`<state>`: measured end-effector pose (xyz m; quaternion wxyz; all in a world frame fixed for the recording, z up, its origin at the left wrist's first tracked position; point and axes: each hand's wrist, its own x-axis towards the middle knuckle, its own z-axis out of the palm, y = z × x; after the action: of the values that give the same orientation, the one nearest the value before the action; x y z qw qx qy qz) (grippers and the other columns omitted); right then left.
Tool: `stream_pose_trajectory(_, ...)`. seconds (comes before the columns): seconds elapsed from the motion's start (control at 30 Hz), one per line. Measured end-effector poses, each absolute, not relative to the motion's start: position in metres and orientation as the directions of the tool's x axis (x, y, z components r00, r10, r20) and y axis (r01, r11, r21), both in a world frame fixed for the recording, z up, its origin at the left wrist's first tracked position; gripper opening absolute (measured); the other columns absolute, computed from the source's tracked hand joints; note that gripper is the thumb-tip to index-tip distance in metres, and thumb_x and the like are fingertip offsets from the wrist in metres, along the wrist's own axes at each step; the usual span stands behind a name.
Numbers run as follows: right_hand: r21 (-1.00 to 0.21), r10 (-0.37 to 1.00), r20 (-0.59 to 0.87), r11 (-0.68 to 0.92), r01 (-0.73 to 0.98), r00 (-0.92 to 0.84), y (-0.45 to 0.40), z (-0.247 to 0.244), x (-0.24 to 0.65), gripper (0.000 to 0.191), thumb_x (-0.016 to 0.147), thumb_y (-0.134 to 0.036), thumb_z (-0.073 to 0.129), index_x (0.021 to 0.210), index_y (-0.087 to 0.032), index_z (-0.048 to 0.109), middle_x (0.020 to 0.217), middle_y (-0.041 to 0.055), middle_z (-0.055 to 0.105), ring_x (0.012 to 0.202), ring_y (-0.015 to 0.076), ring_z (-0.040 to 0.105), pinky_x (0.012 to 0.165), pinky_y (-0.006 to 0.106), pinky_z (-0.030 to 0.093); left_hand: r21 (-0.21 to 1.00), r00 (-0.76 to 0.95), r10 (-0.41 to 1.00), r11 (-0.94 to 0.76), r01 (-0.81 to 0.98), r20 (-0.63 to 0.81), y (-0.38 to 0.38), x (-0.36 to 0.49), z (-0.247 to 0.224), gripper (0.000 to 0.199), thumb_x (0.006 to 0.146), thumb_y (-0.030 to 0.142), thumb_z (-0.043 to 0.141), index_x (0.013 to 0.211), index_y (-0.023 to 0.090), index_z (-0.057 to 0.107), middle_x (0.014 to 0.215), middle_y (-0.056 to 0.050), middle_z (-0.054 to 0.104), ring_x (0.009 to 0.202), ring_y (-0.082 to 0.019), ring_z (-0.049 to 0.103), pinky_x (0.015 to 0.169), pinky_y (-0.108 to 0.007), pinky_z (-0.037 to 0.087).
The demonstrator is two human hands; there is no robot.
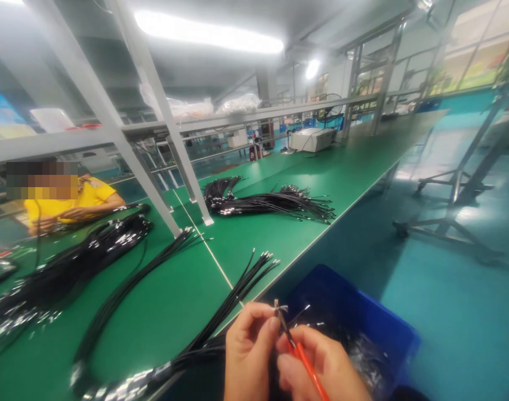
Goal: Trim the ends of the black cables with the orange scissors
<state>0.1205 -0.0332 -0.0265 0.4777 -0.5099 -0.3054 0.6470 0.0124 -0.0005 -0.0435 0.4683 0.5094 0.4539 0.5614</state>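
Note:
Low in the view, my left hand [251, 351] is closed, thumb against forefinger, pinching a cable end whose fine bare strands [283, 307] stick out at the fingertips. My right hand [321, 356] is wrapped round red-handled cutters [305, 365], their narrow dark jaws right beside those strands. Whether the jaws touch the wire I cannot tell. Behind my left hand, a bundle of black cables [221, 312] with pale, shiny ends lies across the table edge and curves away to the left.
On the green table [171, 317] lie another cable bundle [267, 203] and a long cable heap [79, 256]. Grey posts [166, 111] rise from it. A blue bin [388, 323] with dark and clear scraps stands below right. A person in yellow [91, 195] sits across.

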Motion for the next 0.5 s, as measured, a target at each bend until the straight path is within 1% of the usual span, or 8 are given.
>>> stream_pose_trajectory(0.2,-0.876,0.926,-0.376,-0.363,-0.317,-0.022,-0.03,-0.031,0.12,0.02,0.056,-0.025,0.074,0.067,-0.015,0.061,0.042,-0.0045,0.056,0.029,0.0039,0.036,0.032,0.016,0.021,0.98,-0.07,0.978,-0.197,0.034,0.199,-0.001,0.017,-0.043,0.01,0.073,0.027,0.068,0.068,0.019,0.068,0.064,0.0,0.065,0.061,-0.016,0.059,0.058,-0.023,0.048)
stream_pose_trajectory(0.33,-0.894,0.941,-0.338,-0.32,-0.313,0.004,-0.031,-0.033,0.12,0.017,0.058,-0.024,0.073,0.068,-0.016,0.063,0.043,-0.0036,0.057,0.034,0.0064,0.042,0.033,0.016,0.023,0.979,-0.153,0.967,-0.203,0.035,0.206,-0.004,0.023,-0.042,0.008,0.072,0.026,0.067,0.068,0.019,0.067,0.061,0.001,0.062,0.058,-0.015,0.057,0.058,-0.023,0.047)
stream_pose_trajectory(0.4,-0.903,0.944,-0.329,-0.308,-0.298,0.02,-0.031,-0.032,0.121,0.016,0.058,-0.023,0.073,0.068,-0.016,0.063,0.044,-0.0039,0.057,0.038,0.0072,0.046,0.035,0.015,0.026,0.977,-0.156,0.964,-0.211,0.04,0.215,-0.005,0.025,-0.041,0.008,0.072,0.026,0.067,0.068,0.019,0.066,0.061,0.002,0.061,0.058,-0.015,0.057,0.058,-0.023,0.046)
stream_pose_trajectory(0.5,-0.911,0.941,-0.339,-0.325,-0.255,0.01,-0.031,-0.029,0.122,0.019,0.057,-0.024,0.075,0.065,-0.017,0.059,0.042,-0.0056,0.055,0.039,0.0075,0.047,0.035,0.015,0.027,0.974,-0.145,0.963,-0.222,0.052,0.227,-0.005,0.024,-0.042,0.007,0.074,0.024,0.066,0.069,0.02,0.066,0.062,0.003,0.06,0.059,-0.015,0.056,0.059,-0.023,0.046)
